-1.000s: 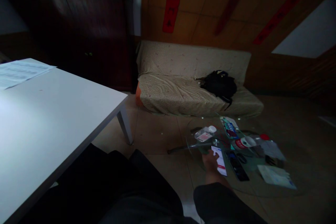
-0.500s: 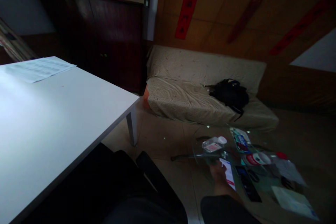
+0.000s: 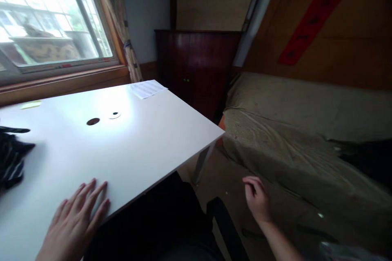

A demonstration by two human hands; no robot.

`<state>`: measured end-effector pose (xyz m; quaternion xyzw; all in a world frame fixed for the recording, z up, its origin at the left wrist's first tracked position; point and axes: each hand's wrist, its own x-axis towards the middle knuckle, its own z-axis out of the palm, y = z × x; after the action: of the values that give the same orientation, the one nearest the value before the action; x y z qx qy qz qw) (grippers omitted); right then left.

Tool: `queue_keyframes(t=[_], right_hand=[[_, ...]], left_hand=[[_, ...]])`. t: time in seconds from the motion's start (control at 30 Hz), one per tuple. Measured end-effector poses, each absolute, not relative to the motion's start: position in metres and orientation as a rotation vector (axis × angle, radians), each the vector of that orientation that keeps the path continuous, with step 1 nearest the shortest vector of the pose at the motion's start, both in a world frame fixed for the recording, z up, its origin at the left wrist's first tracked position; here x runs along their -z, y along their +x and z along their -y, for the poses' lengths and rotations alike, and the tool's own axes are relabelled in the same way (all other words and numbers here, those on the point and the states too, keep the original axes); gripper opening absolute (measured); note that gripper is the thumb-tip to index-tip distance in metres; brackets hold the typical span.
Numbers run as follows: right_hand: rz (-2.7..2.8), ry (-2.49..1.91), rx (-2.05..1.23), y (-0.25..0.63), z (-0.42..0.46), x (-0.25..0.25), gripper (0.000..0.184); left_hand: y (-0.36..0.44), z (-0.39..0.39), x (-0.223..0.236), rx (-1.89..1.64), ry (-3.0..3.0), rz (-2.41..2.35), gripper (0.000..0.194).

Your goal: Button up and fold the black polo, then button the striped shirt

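My left hand [image 3: 76,218] lies flat on the white table [image 3: 128,155] near its front edge, fingers spread and palm down, holding nothing. Beyond the table's right corner, my right hand [image 3: 257,199] is in the air over the floor. Its fingers are loosely curled in, and no object shows in them. A dark, crumpled striped item [image 3: 12,157] sits at the table's left side, cut off by the frame edge.
Papers [image 3: 148,89] lie at the table's far corner, with a yellow slip [image 3: 31,105] at the far left. The tabletop has a round hole [image 3: 93,121] and a small white disc [image 3: 114,115]. A chair armrest [image 3: 225,224] and a covered sofa [image 3: 275,147] stand to the right.
The view has swung left, bringing the window and my left hand into sight. My right hand has come away from the white-and-red card on the glass table, which is now mostly out of view.
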<state>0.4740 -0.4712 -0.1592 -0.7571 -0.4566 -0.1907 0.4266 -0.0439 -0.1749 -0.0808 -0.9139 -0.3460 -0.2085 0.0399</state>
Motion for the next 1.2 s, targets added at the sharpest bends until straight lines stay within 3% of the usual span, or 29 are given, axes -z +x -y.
queue_keyframes(t=[0.17, 0.33, 0.57, 0.8, 1.2], right_hand=[[1.533, -1.484, 0.331, 0.407, 0.339, 0.051, 0.021], [1.95, -1.291, 0.055, 0.343, 0.225, 0.008, 0.027], [2.326, -1.309, -0.025, 0.282, 0.127, 0.028, 0.045], [2.262, -1.404, -0.015, 0.286, 0.119, 0.045, 0.036], [2.25, -1.459, 0.04, 0.282, 0.12, 0.047, 0.04]], left_hand=[[-0.062, 0.162, 0.074, 0.416, -2.771, 1.129, 0.056], [-0.106, 0.134, 0.057, 0.278, -2.807, 1.202, 0.057], [-0.167, 0.095, 0.053, 0.463, -2.727, 1.494, 0.045], [-0.166, 0.096, 0.059, 0.574, -2.634, 1.566, 0.042], [-0.162, 0.103, 0.047, 0.645, -2.49, 1.735, 0.041]])
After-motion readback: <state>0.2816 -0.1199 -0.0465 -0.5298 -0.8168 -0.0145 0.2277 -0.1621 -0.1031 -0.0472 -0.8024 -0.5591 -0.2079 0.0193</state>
